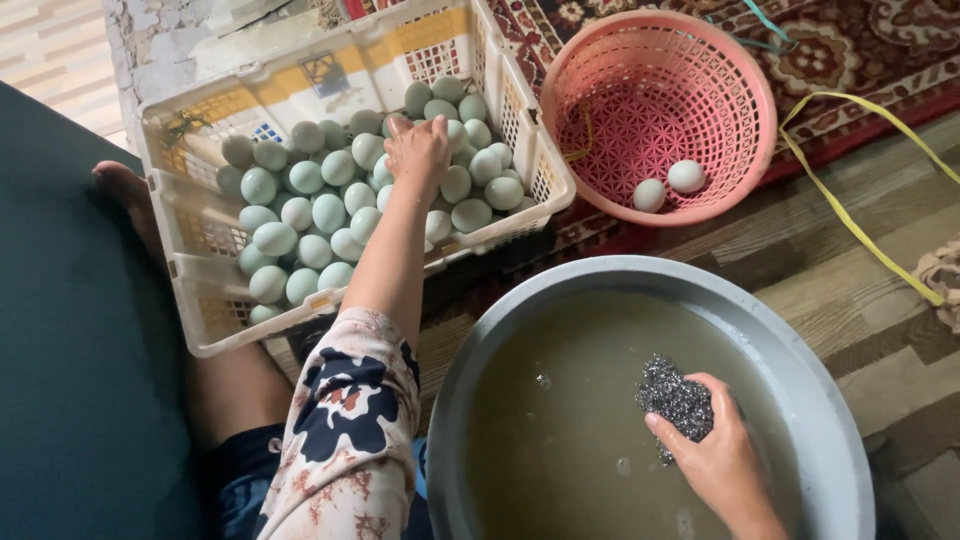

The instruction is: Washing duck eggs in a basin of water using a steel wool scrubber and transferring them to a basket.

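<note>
Patterned rug (pixel 860 40) and wooden floor (pixel 860 300) seen from above, left hand (pixel 418 150) laid with fingers curled on pale green eggs (pixel 330 212) in white crate (pixel 190 235), right hand (pixel 715 455) closed around steel scourer (pixel 675 398) over murky water in grey basin (pixel 800 345), two eggs in pink basket (pixel 660 115).

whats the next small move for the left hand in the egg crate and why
Probably close the left hand on one pale green egg and lift it from the white plastic crate; the right hand already holds the steel wool scrubber over the grey basin's murky water.
</note>
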